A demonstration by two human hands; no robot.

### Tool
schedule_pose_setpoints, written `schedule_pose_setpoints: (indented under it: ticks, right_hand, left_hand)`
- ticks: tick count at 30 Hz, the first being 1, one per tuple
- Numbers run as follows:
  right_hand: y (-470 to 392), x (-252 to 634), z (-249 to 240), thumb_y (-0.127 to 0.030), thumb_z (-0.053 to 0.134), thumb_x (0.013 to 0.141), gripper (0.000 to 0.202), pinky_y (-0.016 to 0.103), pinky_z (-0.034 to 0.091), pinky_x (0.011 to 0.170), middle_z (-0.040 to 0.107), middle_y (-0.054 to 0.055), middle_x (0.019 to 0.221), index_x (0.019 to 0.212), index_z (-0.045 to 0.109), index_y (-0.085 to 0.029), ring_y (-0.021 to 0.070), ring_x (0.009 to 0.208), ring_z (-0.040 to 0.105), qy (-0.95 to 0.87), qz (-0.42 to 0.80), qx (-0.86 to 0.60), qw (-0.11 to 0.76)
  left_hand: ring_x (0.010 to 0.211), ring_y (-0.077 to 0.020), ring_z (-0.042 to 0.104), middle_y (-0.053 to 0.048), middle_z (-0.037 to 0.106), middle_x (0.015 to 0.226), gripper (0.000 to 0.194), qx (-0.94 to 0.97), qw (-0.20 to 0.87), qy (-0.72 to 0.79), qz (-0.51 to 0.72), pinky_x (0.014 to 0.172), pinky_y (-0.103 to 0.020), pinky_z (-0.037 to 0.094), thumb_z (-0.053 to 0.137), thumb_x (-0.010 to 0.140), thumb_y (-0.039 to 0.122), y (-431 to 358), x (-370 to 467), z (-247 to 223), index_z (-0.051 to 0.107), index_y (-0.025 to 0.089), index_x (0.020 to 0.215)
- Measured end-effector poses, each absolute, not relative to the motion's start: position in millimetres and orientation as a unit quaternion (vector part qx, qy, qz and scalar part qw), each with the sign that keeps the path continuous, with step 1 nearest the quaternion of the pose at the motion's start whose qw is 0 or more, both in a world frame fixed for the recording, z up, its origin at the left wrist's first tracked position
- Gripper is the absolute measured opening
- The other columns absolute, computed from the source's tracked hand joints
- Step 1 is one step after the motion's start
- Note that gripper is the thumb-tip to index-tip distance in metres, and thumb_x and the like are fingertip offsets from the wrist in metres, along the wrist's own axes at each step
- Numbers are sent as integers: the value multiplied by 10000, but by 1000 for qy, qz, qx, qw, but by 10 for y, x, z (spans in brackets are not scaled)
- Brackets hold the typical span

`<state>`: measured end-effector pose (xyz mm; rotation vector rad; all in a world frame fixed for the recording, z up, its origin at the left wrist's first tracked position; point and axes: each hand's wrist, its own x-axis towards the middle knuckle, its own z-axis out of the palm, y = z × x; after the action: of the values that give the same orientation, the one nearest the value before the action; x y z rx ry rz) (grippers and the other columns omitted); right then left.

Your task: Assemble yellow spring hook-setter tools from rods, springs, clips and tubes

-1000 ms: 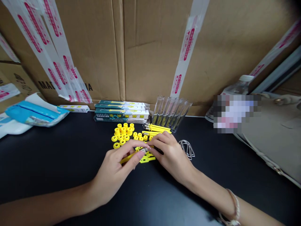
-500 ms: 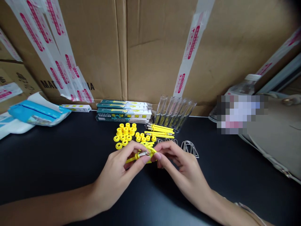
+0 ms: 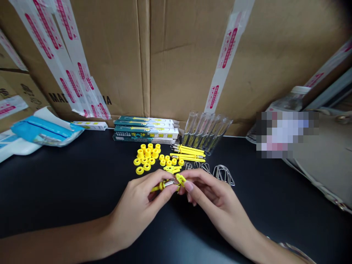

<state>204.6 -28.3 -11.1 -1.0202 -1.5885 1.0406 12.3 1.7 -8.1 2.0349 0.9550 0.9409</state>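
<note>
My left hand [image 3: 140, 203] is closed round a yellow rod with a metal spring [image 3: 168, 183], its spring end pointing right. Thumb and forefinger of my right hand [image 3: 213, 194] pinch a small yellow clip [image 3: 180, 179] against the spring's end. Just beyond the fingers lie flat yellow pieces [image 3: 172, 169]. Yellow caps and rings [image 3: 147, 153] stand behind my left hand. Several yellow rods with springs [image 3: 188, 157] lie behind the clip, and wire hooks [image 3: 224, 174] rest beyond my right hand.
Small printed boxes [image 3: 145, 135] are stacked at the back beside clear tubes [image 3: 205, 132]. A blue packet [image 3: 46, 128] lies at the left. At the right are a plastic bottle [image 3: 293, 99] and a beige bag [image 3: 324, 154]. A large cardboard box [image 3: 178, 73] stands behind.
The yellow clip has turned between my right fingers and shows more clearly at the spring's end. Both hands have shifted slightly to the right in view.
</note>
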Motion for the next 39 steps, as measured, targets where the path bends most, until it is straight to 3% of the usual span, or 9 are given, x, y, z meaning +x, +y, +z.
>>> schedule_pose_setpoints:
  ticks: [8, 15, 20, 24, 30, 39]
  right_hand:
    - [-313, 2074, -111, -356, 496, 1028, 199, 226, 456, 566, 635, 2, 808, 1084, 636, -226, 121, 659, 570, -657, 402, -443, 459]
    - [-351, 2091, -121, -421, 347, 1069, 287, 242, 383, 505, 454, -45, 684, 1112, 566, -240, 122, 546, 416, -662, 387, -471, 436]
    - [-327, 2067, -81, -309, 395, 1061, 197, 242, 453, 633, 590, 5, 852, 1019, 574, -237, 131, 689, 551, -729, 304, -455, 411]
    - [-318, 2064, -75, -213, 425, 1042, 163, 251, 492, 760, 639, 34, 968, 1073, 584, -232, 151, 841, 617, -765, 258, -430, 405]
    - [-313, 2072, -91, -213, 433, 1042, 169, 260, 509, 781, 651, 28, 964, 1075, 595, -246, 156, 846, 629, -764, 260, -431, 403]
    - [-318, 2075, -109, -170, 437, 1036, 166, 229, 488, 795, 653, 21, 995, 1059, 592, -222, 129, 883, 636, -763, 269, -424, 406]
  left_hand:
    - [639, -109, 640, 58, 680, 764, 104, 765, 355, 388, 372, 615, -174, 497, 619, 934, 298, -11, 114, -89, 628, 249, 1025]
    - [663, -113, 659, 37, 703, 822, 37, 765, 338, 375, 400, 628, -180, 521, 641, 921, 255, 20, 130, -104, 659, 238, 949]
    - [747, -120, 708, 42, 740, 865, 59, 782, 308, 353, 410, 726, -176, 552, 644, 918, 202, -44, 127, -102, 662, 249, 949]
    - [650, -105, 680, 54, 734, 823, 68, 784, 293, 372, 401, 625, -159, 540, 665, 899, 212, -60, 137, -103, 675, 263, 943]
    - [543, -85, 620, 55, 694, 724, 24, 751, 335, 388, 416, 493, -131, 491, 688, 865, 231, -27, 161, -94, 676, 241, 882]
    - [611, -68, 677, 73, 724, 752, 50, 744, 366, 384, 407, 559, -86, 521, 706, 858, 212, -26, 162, -99, 666, 238, 875]
